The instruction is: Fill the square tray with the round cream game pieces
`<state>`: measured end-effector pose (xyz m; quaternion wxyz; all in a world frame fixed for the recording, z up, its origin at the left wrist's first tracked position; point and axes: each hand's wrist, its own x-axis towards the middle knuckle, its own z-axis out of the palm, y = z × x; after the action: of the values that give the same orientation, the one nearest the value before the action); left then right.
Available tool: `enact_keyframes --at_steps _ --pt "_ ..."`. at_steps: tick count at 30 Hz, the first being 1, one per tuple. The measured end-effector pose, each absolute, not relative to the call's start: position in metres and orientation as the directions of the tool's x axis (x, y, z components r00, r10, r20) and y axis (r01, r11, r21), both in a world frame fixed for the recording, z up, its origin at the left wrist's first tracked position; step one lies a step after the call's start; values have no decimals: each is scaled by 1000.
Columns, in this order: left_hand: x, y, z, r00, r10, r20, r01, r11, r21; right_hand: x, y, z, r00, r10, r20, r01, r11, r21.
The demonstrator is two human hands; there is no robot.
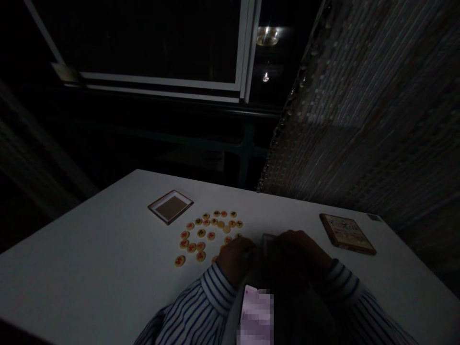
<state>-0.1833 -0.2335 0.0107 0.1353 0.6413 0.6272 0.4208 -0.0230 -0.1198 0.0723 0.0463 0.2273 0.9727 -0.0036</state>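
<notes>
Several round tan game discs (210,230) with red or dark marks lie scattered on the white table (89,268). My left hand (235,256) sits at the near edge of the discs, fingers curled. My right hand (300,249) is beside it, closed around a small dark flat thing (268,242) held between both hands; the scene is too dark to name it. Both arms wear striped sleeves.
An open shallow box tray (170,206) lies beyond the discs. A box lid (347,233) with a printed top lies at the right. A woven blind (377,120) hangs at the right, a dark window (154,43) behind. A blurred patch (256,316) shows near my chest.
</notes>
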Motion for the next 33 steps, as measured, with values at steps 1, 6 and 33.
enact_keyframes --at_steps 1,6,33 --pt "-188 -235 16 -151 913 379 690 -177 702 -25 -118 72 -892 441 -97 439 898 37" --pt "-218 -240 27 -204 890 407 706 -155 691 -33 -111 68 -902 428 -53 424 903 74" --pt "-307 -211 0 -252 929 272 953 190 236 -118 -118 66 -946 323 14 323 946 -7"
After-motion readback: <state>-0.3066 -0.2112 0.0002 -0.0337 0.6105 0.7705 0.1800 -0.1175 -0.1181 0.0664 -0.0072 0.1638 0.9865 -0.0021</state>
